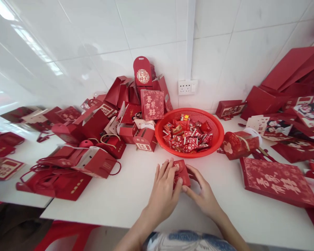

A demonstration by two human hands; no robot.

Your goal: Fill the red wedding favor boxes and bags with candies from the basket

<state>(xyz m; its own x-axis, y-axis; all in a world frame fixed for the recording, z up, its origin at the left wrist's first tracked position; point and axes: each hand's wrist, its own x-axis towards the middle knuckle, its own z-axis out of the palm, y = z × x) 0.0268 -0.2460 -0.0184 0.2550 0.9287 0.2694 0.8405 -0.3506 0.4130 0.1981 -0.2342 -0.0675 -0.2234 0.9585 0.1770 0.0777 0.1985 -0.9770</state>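
A small red gift box with gold print rests near the front of the white table, between my two hands. My left hand lies over its left side, with fingers across the top and the thumb on the front. My right hand grips the right side, thumb at the near corner and fingers behind. Just beyond the box stands a red plastic basket filled with wrapped candies. To the basket's left sits an open red box with a white label.
Red gift bags and boxes crowd the table's left side. A flat red box and a flowered red box lie at right. A socket is on the tiled wall. A red stool stands below the table edge.
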